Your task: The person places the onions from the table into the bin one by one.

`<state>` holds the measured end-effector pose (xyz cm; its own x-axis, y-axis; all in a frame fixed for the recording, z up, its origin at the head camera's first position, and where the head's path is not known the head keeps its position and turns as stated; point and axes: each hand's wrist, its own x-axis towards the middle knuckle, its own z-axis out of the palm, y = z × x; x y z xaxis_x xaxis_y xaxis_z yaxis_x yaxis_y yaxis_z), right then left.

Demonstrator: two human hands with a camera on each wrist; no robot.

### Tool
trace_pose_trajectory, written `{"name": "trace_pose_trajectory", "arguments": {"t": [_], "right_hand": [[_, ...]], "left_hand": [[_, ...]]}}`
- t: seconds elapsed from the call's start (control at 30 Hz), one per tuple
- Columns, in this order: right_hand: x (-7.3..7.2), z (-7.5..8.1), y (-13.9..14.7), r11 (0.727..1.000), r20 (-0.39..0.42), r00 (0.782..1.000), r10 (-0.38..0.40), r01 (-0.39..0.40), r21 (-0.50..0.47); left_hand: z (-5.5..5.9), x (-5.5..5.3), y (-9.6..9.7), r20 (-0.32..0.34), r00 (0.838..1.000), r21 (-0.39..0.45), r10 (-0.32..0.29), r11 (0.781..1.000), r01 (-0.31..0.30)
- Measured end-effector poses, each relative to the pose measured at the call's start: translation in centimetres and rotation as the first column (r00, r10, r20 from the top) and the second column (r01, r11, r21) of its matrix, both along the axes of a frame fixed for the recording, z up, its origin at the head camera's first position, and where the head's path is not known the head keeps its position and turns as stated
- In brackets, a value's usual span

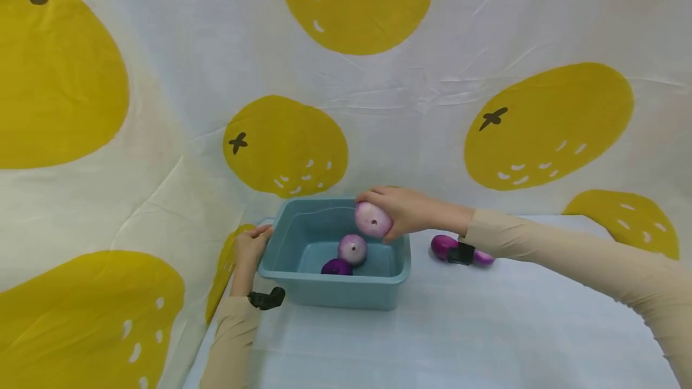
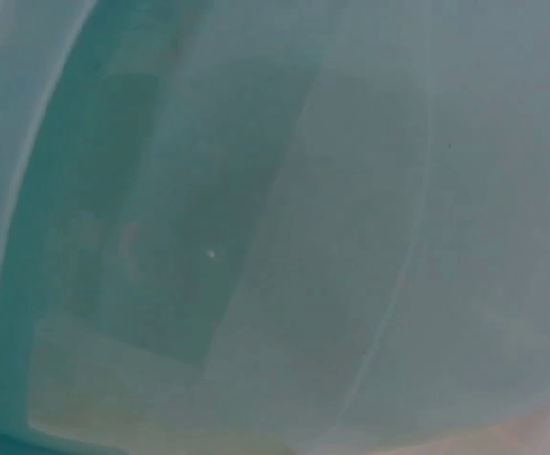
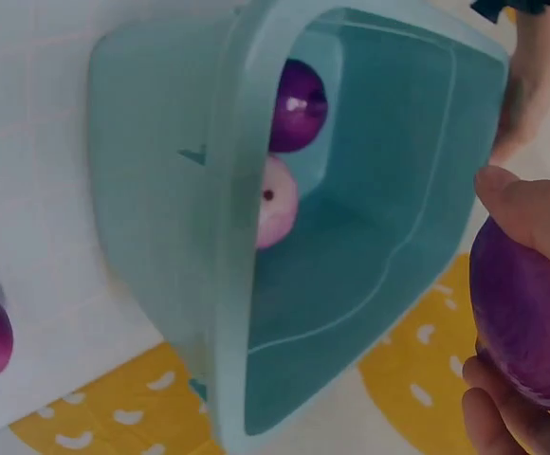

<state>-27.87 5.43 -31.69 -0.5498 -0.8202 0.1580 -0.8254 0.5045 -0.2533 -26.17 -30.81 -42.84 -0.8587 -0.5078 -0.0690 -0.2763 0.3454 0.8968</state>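
Observation:
My right hand holds a red onion over the right part of a blue-green plastic tub. This onion is pale around a small dark spot in the head view. Its deep purple side shows in the right wrist view, between thumb and fingers. Inside the tub lie a pale onion and a dark purple onion, side by side. At the tub's left end, my left hand grips the rim. The left wrist view is filled by the tub's wall.
On the white tabletop, right of the tub, lie more magenta onions, partly hidden by the black wrist camera. A white cloth with large yellow fruit prints hangs close behind the tub and along the left.

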Motion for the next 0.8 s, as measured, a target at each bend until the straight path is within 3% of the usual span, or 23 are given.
{"name": "trace_pose_trajectory", "arguments": {"t": [0.3, 0.6, 0.8], "right_hand": [[-1.8, -0.4, -3.7, 0.996, 0.012, 0.999, 0.049, -0.05, 0.079], [-3.9, -2.2, -7.3, 0.982, -0.006, 0.992, 0.128, -0.125, 0.142], [-5.0, -3.9, -9.6, 0.973, -0.004, 0.986, 0.165, -0.162, 0.162]], "left_hand": [[-0.3, -0.3, 0.0, 0.009, 1.0, 0.004, 0.003, 1.0, -0.003], [-0.2, -0.5, -0.2, 0.02, 0.999, -0.043, -0.03, 0.999, 0.031], [-0.2, -0.3, -0.6, 0.035, 0.999, -0.032, -0.032, 0.999, 0.033]]}}
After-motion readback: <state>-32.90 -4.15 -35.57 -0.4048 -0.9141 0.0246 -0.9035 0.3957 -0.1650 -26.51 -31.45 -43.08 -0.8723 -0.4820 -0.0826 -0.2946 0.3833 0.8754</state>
